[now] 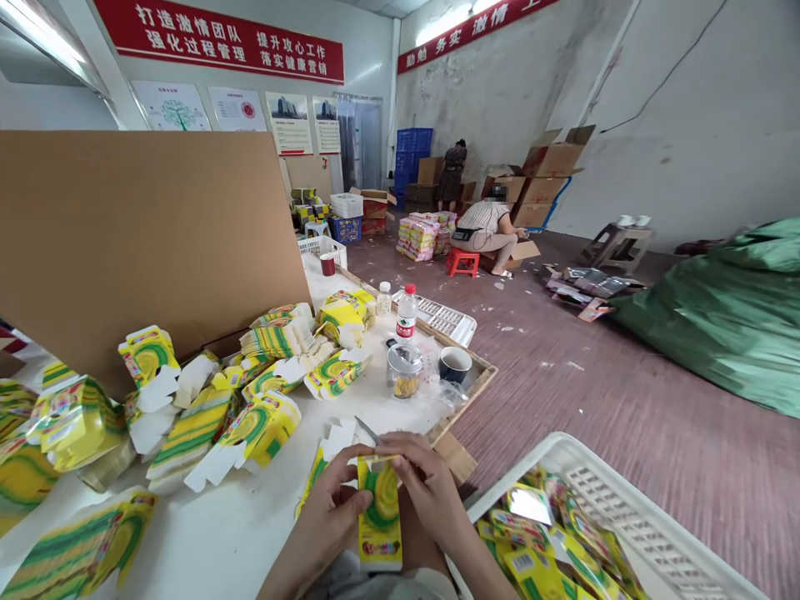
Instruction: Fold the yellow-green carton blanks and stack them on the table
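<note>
In front of my lap, my left hand point(334, 502) is closed on a small flat yellow and green box point(379, 521), thumb across its face. My right hand point(425, 477) is closed at the top end of the box, thumb and fingers against that edge. A thin, pointed knife blade point(367, 429) sticks out to the upper left from under the right fingers; its handle is hidden. Just behind the left hand lies another carton point(313, 479) with white flaps, partly covered by the hand.
Stacks of flat yellow cartons point(193, 433) cover the left of the white table point(237, 533). Nearby are a lidded jar point(405, 371), a bottle point(406, 312) and a dark mug point(455, 365). A white basket point(600, 475) with yellow packs stands right. Two people are farther back.
</note>
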### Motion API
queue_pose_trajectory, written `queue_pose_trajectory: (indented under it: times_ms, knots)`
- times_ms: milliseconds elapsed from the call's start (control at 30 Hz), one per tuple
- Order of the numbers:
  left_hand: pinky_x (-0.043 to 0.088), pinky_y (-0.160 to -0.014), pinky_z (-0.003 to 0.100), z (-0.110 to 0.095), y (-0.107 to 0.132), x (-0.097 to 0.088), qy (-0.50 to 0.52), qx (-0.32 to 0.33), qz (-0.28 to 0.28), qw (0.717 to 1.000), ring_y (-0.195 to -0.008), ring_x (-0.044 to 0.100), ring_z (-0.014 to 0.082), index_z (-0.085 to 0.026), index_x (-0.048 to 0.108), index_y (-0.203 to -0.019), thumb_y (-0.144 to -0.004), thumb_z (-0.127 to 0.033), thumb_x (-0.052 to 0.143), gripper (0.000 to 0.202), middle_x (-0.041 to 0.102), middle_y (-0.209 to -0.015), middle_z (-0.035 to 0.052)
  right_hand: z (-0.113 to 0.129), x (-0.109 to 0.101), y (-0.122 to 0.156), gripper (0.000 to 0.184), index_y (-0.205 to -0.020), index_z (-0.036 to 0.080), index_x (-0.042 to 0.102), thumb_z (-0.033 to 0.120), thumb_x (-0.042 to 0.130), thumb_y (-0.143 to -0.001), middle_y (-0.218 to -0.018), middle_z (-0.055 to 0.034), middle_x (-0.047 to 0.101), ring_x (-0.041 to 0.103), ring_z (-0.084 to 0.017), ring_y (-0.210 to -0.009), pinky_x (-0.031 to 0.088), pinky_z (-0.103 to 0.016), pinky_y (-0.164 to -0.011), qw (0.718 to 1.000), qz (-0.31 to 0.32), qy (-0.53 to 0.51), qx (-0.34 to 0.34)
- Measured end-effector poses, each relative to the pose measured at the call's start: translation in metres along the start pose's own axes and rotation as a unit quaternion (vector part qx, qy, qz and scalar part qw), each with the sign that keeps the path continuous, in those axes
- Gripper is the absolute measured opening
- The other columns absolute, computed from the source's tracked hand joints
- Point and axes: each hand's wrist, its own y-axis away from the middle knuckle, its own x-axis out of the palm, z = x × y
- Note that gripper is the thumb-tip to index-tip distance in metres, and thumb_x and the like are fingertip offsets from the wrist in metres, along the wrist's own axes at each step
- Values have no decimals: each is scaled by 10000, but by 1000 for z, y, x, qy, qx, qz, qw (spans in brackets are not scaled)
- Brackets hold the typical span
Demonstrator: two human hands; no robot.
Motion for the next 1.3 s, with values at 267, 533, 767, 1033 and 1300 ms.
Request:
queue_pose_trajectory:
  times_ms: [267, 533, 767, 1033, 1300]
  knots:
    - [553, -763, 309, 4, -6, 2, -42, -11, -23, 999, -823, 717, 192, -220, 540, -1268, -843, -291, 681, 454, 723, -1134, 81, -8, 3, 1, 392, -1158, 211, 583, 126, 579, -775, -596, 76, 539, 493, -134, -555, 340, -230, -542, 986, 66, 69, 133]
    - [537, -627, 258, 4, -8, 1, 9, -25, -44, 999, -668, 703, 160, -215, 523, -1239, -757, -341, 776, 559, 767, -940, 38, -10, -1, 2, 286, -1140, 205, 628, 275, 595, -865, -518, 93, 444, 453, -132, -502, 337, -243, -536, 989, 56, 82, 108]
    - [522, -632, 257, 18, -13, 10, -12, -23, -31, 999, -660, 676, 146, -211, 517, -1209, -761, -347, 768, 531, 751, -944, 43, -16, -4, 4, 239, -958, 181, 707, 359, 562, -893, -849, -59, 721, 632, -204, -745, 479, -309, -690, 994, -8, 34, 106]
    - [490, -989, 398, 33, -22, 3, -198, -16, -74, 977, -1109, 645, 272, -199, 477, -1367, -840, -409, 619, 585, 681, -1193, 126, -14, -59, 22, 201, -754, 216, 698, 337, 556, -829, -747, -62, 662, 604, -229, -689, 468, -350, -655, 970, -46, 205, 127]
    - [254, -1038, 661, 68, -19, -69, -470, -138, -300, 819, -1294, 355, 490, -50, 528, -1199, -727, -212, 653, 515, 509, -1275, 279, -29, -101, 40, 221, -891, 237, 725, 401, 640, -771, -933, -120, 741, 656, -338, -916, 488, -484, -841, 924, -29, 339, 176]
